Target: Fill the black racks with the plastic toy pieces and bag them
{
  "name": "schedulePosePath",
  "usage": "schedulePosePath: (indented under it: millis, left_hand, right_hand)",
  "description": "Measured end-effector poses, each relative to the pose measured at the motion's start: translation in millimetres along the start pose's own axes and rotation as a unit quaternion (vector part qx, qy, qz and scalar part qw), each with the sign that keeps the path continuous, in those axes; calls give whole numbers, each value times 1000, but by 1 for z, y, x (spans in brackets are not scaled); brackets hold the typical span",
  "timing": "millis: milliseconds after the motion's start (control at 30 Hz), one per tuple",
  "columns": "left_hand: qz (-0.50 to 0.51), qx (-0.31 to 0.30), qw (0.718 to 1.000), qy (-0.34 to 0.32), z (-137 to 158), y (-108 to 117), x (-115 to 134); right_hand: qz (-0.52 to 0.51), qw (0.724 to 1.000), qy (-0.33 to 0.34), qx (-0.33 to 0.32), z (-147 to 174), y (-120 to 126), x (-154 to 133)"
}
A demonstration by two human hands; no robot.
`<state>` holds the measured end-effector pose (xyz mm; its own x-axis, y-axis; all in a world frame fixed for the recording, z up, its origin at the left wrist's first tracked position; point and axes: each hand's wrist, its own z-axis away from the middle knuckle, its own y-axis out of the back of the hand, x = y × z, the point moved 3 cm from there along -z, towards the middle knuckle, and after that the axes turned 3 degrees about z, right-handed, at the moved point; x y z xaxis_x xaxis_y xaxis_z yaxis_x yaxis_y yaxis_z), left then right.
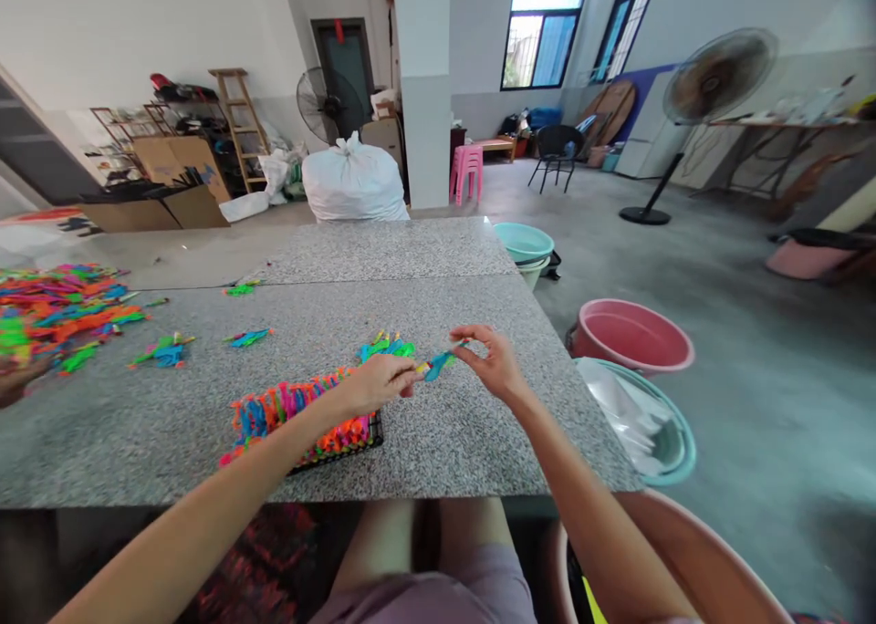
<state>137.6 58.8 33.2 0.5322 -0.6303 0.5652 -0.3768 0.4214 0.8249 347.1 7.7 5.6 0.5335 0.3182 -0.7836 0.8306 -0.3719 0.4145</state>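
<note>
A small blue rubbery piece (438,366) with a yellow and red end is stretched between my two hands above the granite table. My left hand (383,382) pinches its yellow end. The thumb and fingers of my right hand (489,359) close on the opposite end, where a bit of green shows. Beneath my left forearm lies a black basket (376,431) packed with rows of orange, pink, blue and green pieces (287,405), partly hidden by the arm. Just behind my left hand is a little heap of blue and green pieces (387,345).
A large bright pile of pieces (61,305) covers the table's left side, beside another person's hand (20,378). A few loose pieces (250,337) lie between. Right of the table (465,451) stand a red tub (633,337) and a teal basin (686,437). A white sack (356,182) stands behind.
</note>
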Motion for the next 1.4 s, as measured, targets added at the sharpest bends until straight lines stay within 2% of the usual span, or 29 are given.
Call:
schedulePosePath:
  millis: [67, 100, 133, 233, 300, 367, 467, 500, 533, 600, 667, 733, 800, 867, 1000, 1133, 1267, 1333, 1400]
  left_hand:
    - [10, 56, 998, 21, 4, -20, 11]
    - [11, 93, 995, 36, 7, -31, 15]
    - [10, 125, 991, 50, 11, -43, 17]
    - [2, 165, 983, 77, 23, -79, 22]
    - [1, 160, 984, 78, 35, -90, 21]
    - [7, 148, 986, 76, 51, -81, 15]
    - [-13, 160, 983, 87, 76, -35, -6]
    - [-64, 175, 979, 79, 83, -17, -14]
    - [-116, 153, 980, 52, 86, -4, -21]
    - [-174, 60, 982, 45, 89, 8, -35]
    - [-190, 0, 980, 55, 90, 6, -45]
    - [-191, -5, 980, 60, 90, -1, -48]
    - [-194, 13, 979, 53, 91, -8, -46]
    - [-199, 21, 979, 45, 92, -11, -44]
    - [-204, 29, 978, 35, 95, -8, -42]
    - [-197, -4, 980, 1, 94, -7, -41]
    - [-200, -24, 979, -14, 92, -8, -38]
    - [-200, -9, 980, -12, 90, -9, -37]
    - [-193, 2, 981, -11, 90, -10, -36]
  right_hand:
    - [17, 990, -69, 123, 22, 4, 1]
    - [4, 980, -113, 162, 34, -2, 3]
    - [-27, 973, -155, 170, 45, -12, 5]
    - [-159, 960, -226, 53, 67, -51, 8]
    - [-227, 942, -247, -3, 75, -65, 9]
    - [-248, 933, -259, -37, 80, -68, 13]
    - [-152, 947, -261, -114, 87, -72, 23]
    - [-103, 952, -252, -142, 89, -78, 26]
    - [-57, 956, -237, -165, 91, -86, 27]
    - [2, 962, -197, -191, 92, -110, 25]
    - [16, 967, -169, -189, 90, -137, 20]
    - [-3, 970, -161, -181, 88, -157, 14]
    - [-18, 970, -161, -183, 86, -168, 10]
    - [-19, 970, -157, -185, 82, -167, 8]
    - [7, 975, -155, -162, 75, -148, 11]
    - [-1, 971, -213, -108, 79, -134, 20]
    - [-78, 939, -288, -170, 94, -145, 22]
    - [-98, 936, -283, -185, 97, -153, 18]
    - [-60, 946, -264, -181, 96, -159, 13]
